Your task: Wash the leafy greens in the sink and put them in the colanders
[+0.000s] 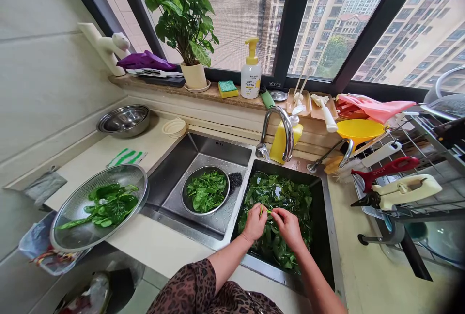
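On my feed, the left hand [254, 223] and right hand [288, 229] hang over the right basin of a stainless double sink [189, 224], their fingers curled in and pressed together rather than spread, each pinching one end of a thin green spinach stem [264, 210]. That stem sits just above a dense mass of dark, glossy spinach leaves [278, 197] lying in water in the basin. A narrow steel divider separates this basin from the left one, where a round steel bowl [205, 190] heaped with crinkled leaves sits just beside a black scrubber [235, 181]. On the pale counter to the left, a mesh steel colander [78, 229] holds limp, wet leaves, its rim near the sink's edge. Behind the right basin, an arched chrome faucet [286, 127] stands in front of a yellow bottle [280, 143], rising between the hands and the windowsill. A wire dish rack [407, 134] crowds the right side, holding red-handled shears [385, 168], with a yellow plastic funnel [358, 129] just behind.
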Demonstrator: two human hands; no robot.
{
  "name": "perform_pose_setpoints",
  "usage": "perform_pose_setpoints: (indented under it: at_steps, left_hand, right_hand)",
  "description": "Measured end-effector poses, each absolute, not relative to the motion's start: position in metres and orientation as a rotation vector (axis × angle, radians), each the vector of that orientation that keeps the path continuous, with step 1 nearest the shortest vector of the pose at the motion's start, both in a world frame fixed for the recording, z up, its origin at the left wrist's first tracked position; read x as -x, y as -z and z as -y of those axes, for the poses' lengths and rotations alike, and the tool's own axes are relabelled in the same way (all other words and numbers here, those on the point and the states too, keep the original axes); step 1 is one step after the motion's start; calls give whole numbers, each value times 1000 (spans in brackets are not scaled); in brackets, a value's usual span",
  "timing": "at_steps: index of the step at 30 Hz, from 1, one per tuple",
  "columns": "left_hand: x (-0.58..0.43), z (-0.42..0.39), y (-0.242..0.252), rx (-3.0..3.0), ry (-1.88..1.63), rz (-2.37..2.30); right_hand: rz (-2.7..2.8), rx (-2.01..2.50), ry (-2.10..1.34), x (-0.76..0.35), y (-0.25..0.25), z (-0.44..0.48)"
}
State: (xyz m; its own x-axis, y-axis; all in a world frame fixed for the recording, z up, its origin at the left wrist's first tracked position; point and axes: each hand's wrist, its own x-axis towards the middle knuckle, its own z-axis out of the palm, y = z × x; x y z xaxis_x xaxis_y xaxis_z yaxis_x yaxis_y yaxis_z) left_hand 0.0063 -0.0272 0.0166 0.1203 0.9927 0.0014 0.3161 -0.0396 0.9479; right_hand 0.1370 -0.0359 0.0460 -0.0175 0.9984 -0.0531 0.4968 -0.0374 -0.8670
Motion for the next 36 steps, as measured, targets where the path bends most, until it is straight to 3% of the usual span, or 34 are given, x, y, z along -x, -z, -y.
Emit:
perform_pose_setpoints:
  at_steps: [6, 10, 17, 20, 24, 29, 32, 36]
  left_hand:
    - [-5, 27, -5, -849, -1041, -1227]
    - [11, 11, -32, -764, -1142, -1156]
    - [3, 12, -85, -1746, -1169, -1205]
    - [-6, 31, -78, -2294, -997, -1004]
    - [-3, 44, -63, -2595, -852, -721]
    - [12, 28, -56, -2380, -858, -1202]
    - [12, 14, -38, -2325, -455, -1452]
    - [1, 15, 5, -2260, 194, -1335]
  right_hand:
    - [1556, 1705, -1017, -141, -36, 38]
    - [1119, 1825, -1045, -183, -25, 35]
    - [428, 1211, -1989, -159, -58, 46]
    - [338, 1006, -2130, -138, -62, 50]
    - [400, 1035, -1958, -143, -42, 40]
    - [542, 1419, -1686, -168, -7, 17]
    - [959, 1742, -1246, -169, 2, 8]
    - [1936, 1906, -816, -151, 13, 11]
